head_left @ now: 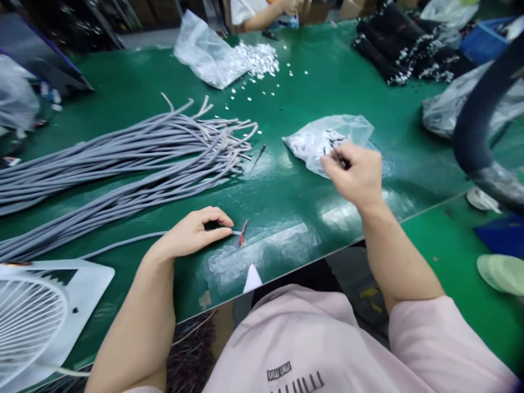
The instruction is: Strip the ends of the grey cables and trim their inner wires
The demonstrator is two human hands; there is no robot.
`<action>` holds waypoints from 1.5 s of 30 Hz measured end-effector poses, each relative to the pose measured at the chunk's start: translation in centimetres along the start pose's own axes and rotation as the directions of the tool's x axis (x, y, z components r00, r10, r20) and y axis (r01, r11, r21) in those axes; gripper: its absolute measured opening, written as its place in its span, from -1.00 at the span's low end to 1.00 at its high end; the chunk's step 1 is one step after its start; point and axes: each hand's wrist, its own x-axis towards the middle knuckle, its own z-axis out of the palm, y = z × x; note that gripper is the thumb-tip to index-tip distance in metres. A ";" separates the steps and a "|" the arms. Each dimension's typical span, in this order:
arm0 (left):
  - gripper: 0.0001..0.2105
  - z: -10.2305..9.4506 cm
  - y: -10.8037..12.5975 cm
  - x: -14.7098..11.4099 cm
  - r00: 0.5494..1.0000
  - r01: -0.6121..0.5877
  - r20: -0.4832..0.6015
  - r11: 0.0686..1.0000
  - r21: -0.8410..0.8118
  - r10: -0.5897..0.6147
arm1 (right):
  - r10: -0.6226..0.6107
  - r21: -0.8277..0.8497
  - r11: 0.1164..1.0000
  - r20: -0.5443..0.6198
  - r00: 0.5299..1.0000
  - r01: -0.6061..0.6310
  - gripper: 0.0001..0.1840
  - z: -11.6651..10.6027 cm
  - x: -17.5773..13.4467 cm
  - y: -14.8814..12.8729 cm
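Note:
My left hand (198, 232) is closed on a grey cable (126, 241) close to its end, thumb and fingers bent around it. Thin red wires (242, 234) fan out from the cable end just beyond my fingertips. My right hand (356, 169) is pinched closed over a clear plastic bag (311, 143) of small white and dark pieces. What sits between those fingers is blurred and I cannot make it out. A large bundle of grey cables (123, 158) with stripped ends lies to the left on the green table (135, 71).
Another plastic bag (204, 52) spills small white pieces across the back. Black cable bundles (393, 43) and a blue bin (485, 41) stand at back right. A dark curved tube (475, 125) rises at right, a white fan (77, 305) at left. A co-worker's arm (262, 16) shows behind.

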 end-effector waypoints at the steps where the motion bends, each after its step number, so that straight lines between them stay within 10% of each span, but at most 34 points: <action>1: -0.77 0.1 -0.1 0.0 0.999 -0.005 0.050 0.999 0.035 0.003 | 0.021 -0.071 0.997 -0.015 1.000 -0.022 -0.70 -0.8 0.4 1.8; 5: -0.76 0.7 -0.4 0.4 0.989 -0.081 0.134 0.989 0.120 0.065 | 0.095 -0.208 0.972 -0.095 0.991 -0.113 -0.46 -2.8 1.2 5.6; 9: -0.74 0.8 0.0 0.3 0.993 -0.051 0.106 0.996 0.069 0.044 | -0.012 0.064 0.998 0.101 0.995 0.005 -0.58 -2.0 -0.1 1.3; 16: -0.73 0.2 -0.2 -0.2 1.000 0.004 0.002 0.975 -0.224 -0.003 | -0.457 0.621 0.780 0.477 0.751 0.080 -0.85 6.5 -3.1 -6.6; 23: -0.74 0.2 -0.9 -0.1 0.999 -0.018 -0.048 0.939 -0.343 0.001 | -0.466 0.692 0.708 0.607 0.643 -0.139 -0.85 10.2 -2.1 -7.7; 31: -0.72 1.0 -0.7 0.8 0.968 -0.010 -0.236 0.921 -0.389 -0.089 | -0.329 0.642 0.761 0.504 0.799 -0.092 -0.88 10.4 -2.6 -7.4; 39: -0.67 1.5 -0.8 1.1 0.943 -0.011 -0.300 0.887 -0.461 -0.144 | -0.420 0.542 0.827 0.416 0.807 0.150 -0.76 11.1 -3.4 -7.9; 45: -0.69 1.3 -0.6 0.9 0.956 -0.011 -0.268 0.903 -0.430 -0.116 | -0.251 0.594 0.803 0.425 0.870 -0.058 -0.85 11.8 -3.3 -8.1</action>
